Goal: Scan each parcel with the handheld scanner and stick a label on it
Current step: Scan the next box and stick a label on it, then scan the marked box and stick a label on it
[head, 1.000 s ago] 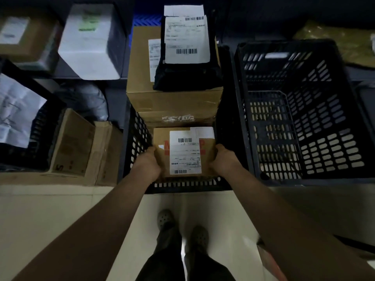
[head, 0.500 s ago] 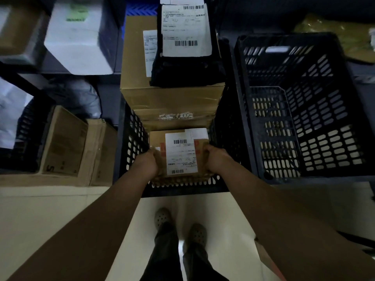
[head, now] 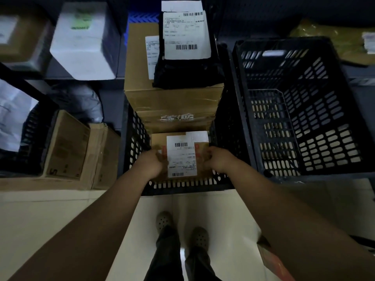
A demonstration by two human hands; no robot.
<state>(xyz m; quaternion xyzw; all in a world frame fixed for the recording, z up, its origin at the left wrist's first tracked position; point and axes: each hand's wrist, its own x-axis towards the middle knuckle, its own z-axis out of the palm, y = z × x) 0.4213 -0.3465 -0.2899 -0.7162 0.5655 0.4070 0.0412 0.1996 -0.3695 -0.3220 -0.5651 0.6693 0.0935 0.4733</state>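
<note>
A small cardboard parcel [head: 181, 159] with a white barcode label on top sits low inside a black slotted crate [head: 188, 188], at its near end. My left hand [head: 152, 162] holds the parcel's left side, its fingers curled over the top beside the label. On the right edge my right hand [head: 220, 159] grips with curled fingers. Behind the parcel in the same crate stands a large brown carton [head: 172, 98], and on top of that lies a black bagged parcel [head: 186, 72] bearing a white label. No scanner is in view.
An empty black crate [head: 304, 118] stands to the right. Cardboard boxes [head: 67, 147] lean at the left beside another dark crate [head: 30, 138] holding white paper. A white box [head: 81, 43] sits on a shelf behind. My feet [head: 164, 221] stand on pale floor.
The parcel has sunk lower into the crate with both hands on it. My hands have closed in over its top edges, nearer the label.
</note>
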